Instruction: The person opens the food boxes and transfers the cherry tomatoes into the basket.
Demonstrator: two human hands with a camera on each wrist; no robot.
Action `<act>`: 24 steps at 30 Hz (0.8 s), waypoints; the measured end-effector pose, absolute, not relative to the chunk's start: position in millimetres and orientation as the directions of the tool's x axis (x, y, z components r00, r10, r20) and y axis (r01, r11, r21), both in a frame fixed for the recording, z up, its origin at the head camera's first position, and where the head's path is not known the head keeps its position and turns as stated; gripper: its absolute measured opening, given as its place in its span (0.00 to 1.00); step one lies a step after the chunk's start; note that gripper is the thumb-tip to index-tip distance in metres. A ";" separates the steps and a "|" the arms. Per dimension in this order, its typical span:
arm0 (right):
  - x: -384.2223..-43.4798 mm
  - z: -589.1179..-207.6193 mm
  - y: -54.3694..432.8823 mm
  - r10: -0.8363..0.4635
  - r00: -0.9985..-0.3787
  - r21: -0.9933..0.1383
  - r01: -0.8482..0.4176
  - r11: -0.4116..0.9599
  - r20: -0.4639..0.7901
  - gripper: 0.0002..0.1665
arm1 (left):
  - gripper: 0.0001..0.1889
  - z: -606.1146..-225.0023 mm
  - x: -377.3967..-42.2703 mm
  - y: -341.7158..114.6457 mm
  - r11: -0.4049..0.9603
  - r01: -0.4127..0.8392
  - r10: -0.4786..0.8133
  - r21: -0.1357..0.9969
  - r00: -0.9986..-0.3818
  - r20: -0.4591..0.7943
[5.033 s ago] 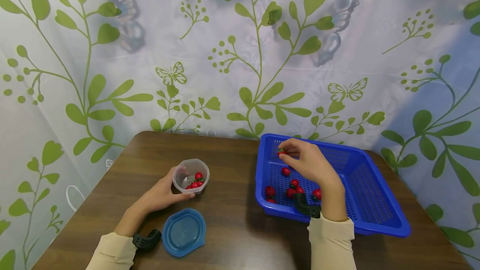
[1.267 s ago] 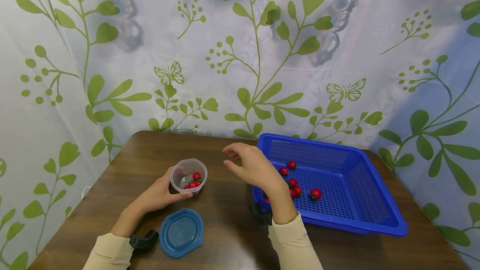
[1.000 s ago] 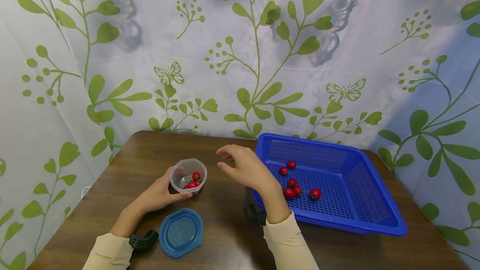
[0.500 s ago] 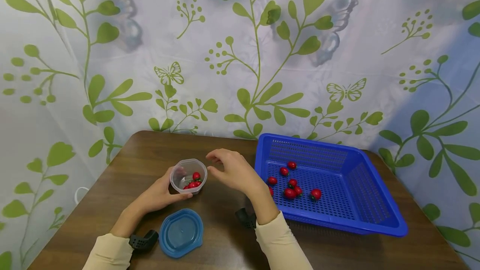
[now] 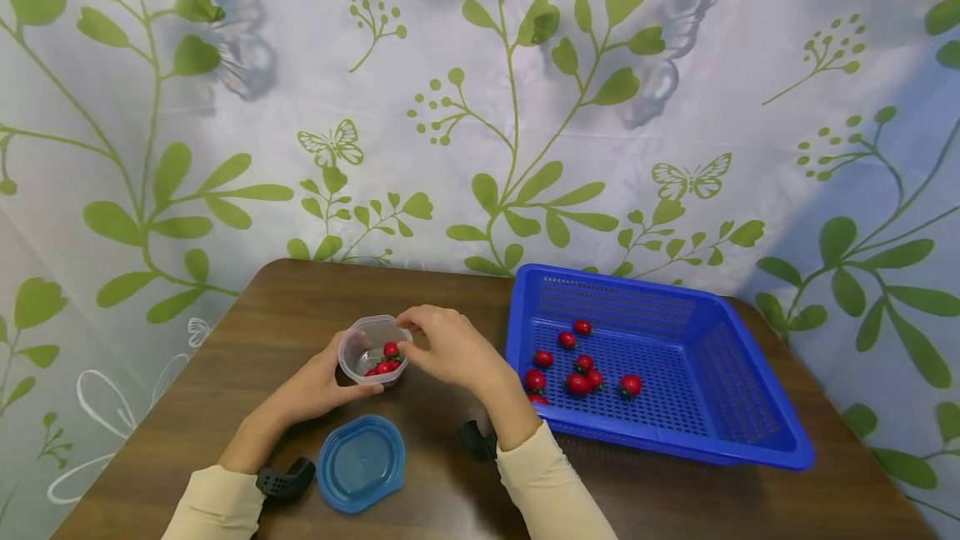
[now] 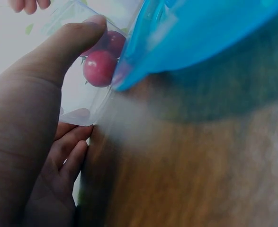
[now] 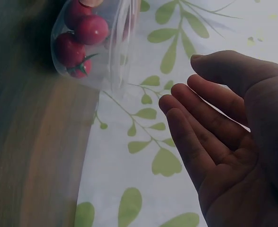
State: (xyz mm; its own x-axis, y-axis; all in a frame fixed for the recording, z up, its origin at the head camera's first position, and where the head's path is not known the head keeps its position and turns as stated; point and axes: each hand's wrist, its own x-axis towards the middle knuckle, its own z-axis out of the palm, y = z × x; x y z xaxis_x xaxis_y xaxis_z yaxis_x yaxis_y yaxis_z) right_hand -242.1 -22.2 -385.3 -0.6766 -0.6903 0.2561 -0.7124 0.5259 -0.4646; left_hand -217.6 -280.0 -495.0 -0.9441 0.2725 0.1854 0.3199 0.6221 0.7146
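My left hand (image 5: 318, 383) holds a clear plastic container (image 5: 351, 361) upright, thumb at its near side and fingers round the far side. Several cherry tomatoes (image 5: 385, 367) lie in the container; their green stems show in the right wrist view. My right hand (image 5: 444, 344) hovers at the container's right rim, fingers loosely bent. In the right wrist view that hand (image 7: 224, 127) has nothing between thumb and fingers, with a gap between it and the container (image 7: 108, 71). The blue lid (image 5: 362, 463) lies on the table below the container.
On the right stands a blue perforated basket (image 5: 727, 440) with several more cherry tomatoes (image 5: 578, 383) towards its left side. The brown wooden table (image 5: 450, 482) meets a patterned curtain (image 5: 480, 107) at the back.
My right hand, which pinched a cherry tomato over the basket five seconds ago, has moved left to the container and now holds nothing. The left hand and container have stayed nearly still.
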 end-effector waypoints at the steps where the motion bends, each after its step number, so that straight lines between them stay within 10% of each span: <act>1: -241.5 -385.7 -23.7 -0.695 -0.674 -0.459 -0.715 0.528 0.250 0.18 | 0.45 -494.9 -217.4 -280.2 0.625 0.325 0.274 0.709 -0.943 0.191; 24: -231.5 -407.0 -53.3 -0.749 -0.641 -0.421 -0.733 0.534 0.166 0.18 | 0.48 -496.9 -212.1 -279.9 0.614 0.340 0.291 0.712 -0.937 0.196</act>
